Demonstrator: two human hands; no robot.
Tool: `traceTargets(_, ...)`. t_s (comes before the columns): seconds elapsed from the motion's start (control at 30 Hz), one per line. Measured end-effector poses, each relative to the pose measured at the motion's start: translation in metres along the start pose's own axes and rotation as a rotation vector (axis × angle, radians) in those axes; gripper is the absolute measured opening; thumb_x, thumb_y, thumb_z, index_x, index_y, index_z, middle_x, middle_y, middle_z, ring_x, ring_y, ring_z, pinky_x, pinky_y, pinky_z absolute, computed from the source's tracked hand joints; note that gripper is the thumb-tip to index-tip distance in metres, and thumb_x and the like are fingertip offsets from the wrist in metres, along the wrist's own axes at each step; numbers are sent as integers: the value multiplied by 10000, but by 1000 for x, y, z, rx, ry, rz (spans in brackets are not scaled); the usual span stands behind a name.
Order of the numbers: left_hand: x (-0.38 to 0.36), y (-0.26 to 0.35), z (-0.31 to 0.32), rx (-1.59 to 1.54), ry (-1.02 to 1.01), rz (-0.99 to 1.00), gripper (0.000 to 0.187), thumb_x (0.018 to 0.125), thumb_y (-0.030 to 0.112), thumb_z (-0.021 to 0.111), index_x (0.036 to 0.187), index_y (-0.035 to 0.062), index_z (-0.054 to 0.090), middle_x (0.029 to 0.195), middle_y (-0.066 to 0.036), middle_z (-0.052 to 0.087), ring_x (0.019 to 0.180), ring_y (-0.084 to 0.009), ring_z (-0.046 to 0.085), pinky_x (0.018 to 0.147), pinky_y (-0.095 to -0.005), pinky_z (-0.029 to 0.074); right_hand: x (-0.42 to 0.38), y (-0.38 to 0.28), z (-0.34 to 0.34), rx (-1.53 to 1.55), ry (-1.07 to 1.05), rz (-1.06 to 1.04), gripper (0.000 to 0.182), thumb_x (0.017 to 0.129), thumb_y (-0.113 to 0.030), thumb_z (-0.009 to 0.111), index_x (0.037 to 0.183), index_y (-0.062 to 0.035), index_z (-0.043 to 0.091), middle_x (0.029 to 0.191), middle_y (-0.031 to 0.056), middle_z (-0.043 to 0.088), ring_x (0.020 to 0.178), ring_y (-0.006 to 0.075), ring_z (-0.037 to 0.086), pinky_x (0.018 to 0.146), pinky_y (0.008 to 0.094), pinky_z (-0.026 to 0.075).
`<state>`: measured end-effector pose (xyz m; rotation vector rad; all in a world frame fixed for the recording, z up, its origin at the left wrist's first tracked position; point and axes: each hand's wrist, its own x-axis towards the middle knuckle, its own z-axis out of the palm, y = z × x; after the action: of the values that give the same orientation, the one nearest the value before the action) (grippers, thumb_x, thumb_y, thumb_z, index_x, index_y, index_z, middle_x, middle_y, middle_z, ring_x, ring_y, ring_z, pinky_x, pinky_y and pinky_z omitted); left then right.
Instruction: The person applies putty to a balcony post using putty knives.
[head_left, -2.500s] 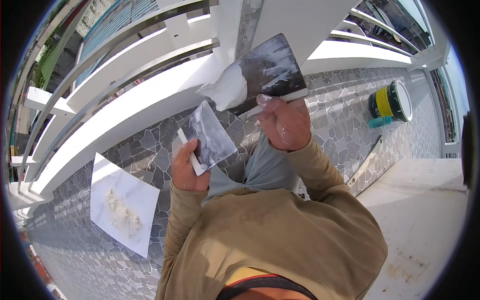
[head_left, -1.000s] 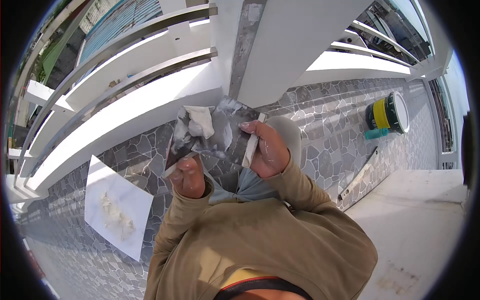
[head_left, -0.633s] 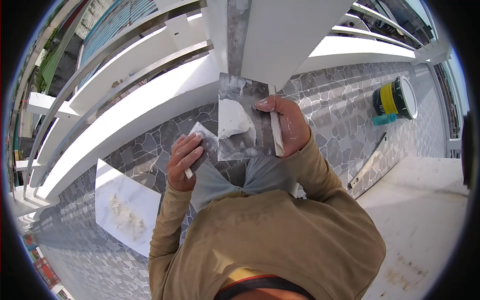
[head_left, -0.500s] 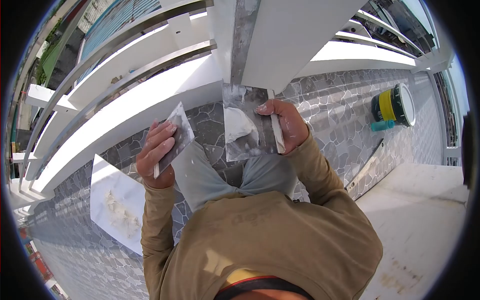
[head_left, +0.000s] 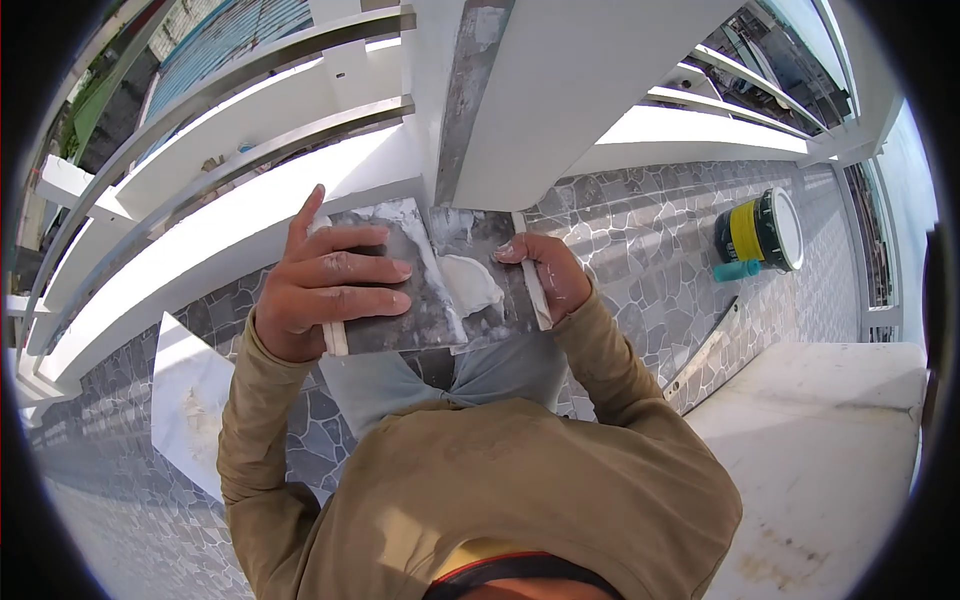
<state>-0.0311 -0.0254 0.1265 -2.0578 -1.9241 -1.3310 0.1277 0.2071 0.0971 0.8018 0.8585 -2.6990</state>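
My left hand point(head_left: 310, 285) is closed on a wide putty scraper point(head_left: 408, 240), a smeared grey metal blade with a pale strip along its back edge. Three fingers lie across the blade and the index finger sticks out. A second wide scraper point(head_left: 515, 298) is gripped by my right hand point(head_left: 557, 275), its thumb on top of the blade. White putty point(head_left: 470, 284) sits in a mound on this second blade. The left blade's putty-coated front edge overlaps the right blade and meets the mound's left side. Both scrapers are above my lap.
A white column point(head_left: 540, 90) with a grey strip point(head_left: 475, 90) rises just ahead. Railings point(head_left: 270, 165) and a low white wall point(head_left: 240, 225) run along the left. Right are a dark bucket point(head_left: 755, 230), a teal cylinder point(head_left: 736, 270) and a long straightedge point(head_left: 705, 345). A white board point(head_left: 180, 400) lies left.
My left hand has brought its scraper rightward and turned it flatter, so its edge now lies over the right scraper beside the putty. The view has shifted slightly.
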Motion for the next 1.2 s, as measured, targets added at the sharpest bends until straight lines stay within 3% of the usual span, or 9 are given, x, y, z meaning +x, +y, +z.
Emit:
traceTargets(0.2, 1, -5, -6, -15, -132, -46, 515, 602, -103, 704, 924, 299, 683, 948, 77, 674, 986, -190, 611, 1086, -607, 103, -3, -1, -22, 3, 35, -164, 311, 775, -102, 492, 1005, 95, 563, 896, 168, 641, 764, 261, 653, 727, 373, 559)
traceTargets(0.27, -6, -9, -15, -128, -59, -237, 368, 712, -59, 671, 948, 223, 679, 966, 45, 677, 939, -141, 616, 1040, -506, 305, -14, -8, -46, 53, -3, -293, 243, 782, -92, 482, 928, 74, 582, 842, 150, 637, 731, 243, 647, 697, 362, 559)
traceTargets(0.33, -5, -19, -11, -626, 441, -431, 146, 860, 50, 601, 986, 103, 653, 937, -10, 673, 867, -81, 590, 841, -318, 470, -13, -10, -95, -43, -8, -303, 192, 781, -77, 490, 879, 59, 582, 811, 139, 631, 715, 233, 643, 679, 355, 557)
traceTargets(0.47, 67, -25, -30, -393, 1099, -203, 250, 939, 212, 544, 1035, -12, 599, 838, -44, 629, 734, -79, 540, 629, -233, 445, -21, 0, -92, -129, 127, -217, 69, 766, -33, 524, 766, 24, 563, 741, 106, 613, 705, 201, 630, 671, 326, 544)
traceTargets(0.63, 119, -92, -57, -128, 884, -168, 263, 897, 20, 524, 1152, 14, 586, 1047, -88, 642, 1012, -170, 575, 899, -275, 444, -19, 11, -119, -168, 158, -249, 392, 696, -63, 480, 1059, 66, 557, 945, 142, 611, 780, 222, 606, 758, 314, 511)
traceTargets(0.7, 139, -113, -61, 285, 814, 174, 356, 837, -65, 512, 1140, 90, 618, 1114, -61, 639, 1123, -228, 549, 993, -321, 424, -20, 11, -122, -146, 130, -245, 394, 696, -62, 475, 1058, 71, 556, 940, 139, 613, 776, 219, 605, 760, 309, 509)
traceTargets(0.8, 150, -147, -48, 274, 876, 72, 470, 779, -129, 489, 1113, 163, 645, 1166, -20, 620, 1206, -259, 490, 1065, -369, 373, -21, 15, -109, -211, 211, -294, 354, 702, -73, 487, 1018, 67, 561, 863, 106, 597, 736, 198, 591, 729, 294, 508)
traceTargets(1.13, 186, -168, -33, 221, 911, 133, 468, 803, -119, 493, 1133, 180, 639, 1171, -14, 619, 1222, -250, 477, 1069, -356, 371, -15, 5, -111, -323, 192, -286, 440, 700, -60, 546, 1116, 79, 513, 929, 105, 604, 810, 197, 601, 767, 292, 502)
traceTargets(1.2, 191, -173, -36, 193, 861, 202, 471, 818, -76, 520, 1178, 214, 611, 1196, -6, 605, 1215, -238, 486, 1093, -440, 310, -15, 5, -114, -357, 199, -293, 449, 696, -62, 546, 1119, 83, 511, 939, 110, 605, 814, 200, 602, 775, 296, 501)
